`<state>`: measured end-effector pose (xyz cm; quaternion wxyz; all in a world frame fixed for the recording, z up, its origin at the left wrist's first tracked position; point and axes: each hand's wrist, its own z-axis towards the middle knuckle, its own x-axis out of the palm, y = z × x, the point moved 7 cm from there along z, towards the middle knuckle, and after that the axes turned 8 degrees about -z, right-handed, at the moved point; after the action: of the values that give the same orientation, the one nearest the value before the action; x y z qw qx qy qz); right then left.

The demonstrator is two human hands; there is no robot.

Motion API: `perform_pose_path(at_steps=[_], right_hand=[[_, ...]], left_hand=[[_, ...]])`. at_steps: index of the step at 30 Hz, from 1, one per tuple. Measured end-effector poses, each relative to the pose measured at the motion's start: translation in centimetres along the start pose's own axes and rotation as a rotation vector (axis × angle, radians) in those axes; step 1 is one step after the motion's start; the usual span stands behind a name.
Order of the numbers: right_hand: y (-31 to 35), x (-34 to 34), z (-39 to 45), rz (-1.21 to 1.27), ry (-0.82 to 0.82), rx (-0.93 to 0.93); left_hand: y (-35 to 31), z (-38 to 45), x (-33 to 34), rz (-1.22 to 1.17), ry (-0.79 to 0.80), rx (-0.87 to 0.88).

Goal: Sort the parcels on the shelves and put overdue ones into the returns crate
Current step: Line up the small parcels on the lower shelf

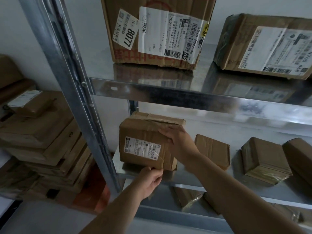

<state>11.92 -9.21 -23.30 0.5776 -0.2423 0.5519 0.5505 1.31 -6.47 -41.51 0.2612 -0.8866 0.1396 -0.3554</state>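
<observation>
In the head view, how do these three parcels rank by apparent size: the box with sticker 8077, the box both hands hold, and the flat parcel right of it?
1. Box with sticker 8077, though cropped and nearer the camera, so unsure.
2. Held box.
3. Flat parcel, clearly smallest.

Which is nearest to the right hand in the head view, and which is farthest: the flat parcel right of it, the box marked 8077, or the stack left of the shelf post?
From the right hand:
1. Flat parcel, same shelf, just right.
2. Box marked 8077, shelf above.
3. Stack, far left beyond the shelf post.
</observation>
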Motion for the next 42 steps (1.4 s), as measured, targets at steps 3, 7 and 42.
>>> perform_pose_path(at_steps=[3,7,42], right_hand=[[-0.3,1.4,-0.4,-0.095,-0.013,-0.057],[-0.1,3.0,-1.7,-0.158,-0.089,-0.123],[-24.8,1.5,-14.2,0.569,0.098,0.857]], left_hand=[[-1.0,-0.3,-1.2,0.177,-0.053,-0.004],[-2.0,0.3,-2.8,0.201,-0.165,-0.033],[0.9,4.2,15.5,0.875,-0.321,0.475]])
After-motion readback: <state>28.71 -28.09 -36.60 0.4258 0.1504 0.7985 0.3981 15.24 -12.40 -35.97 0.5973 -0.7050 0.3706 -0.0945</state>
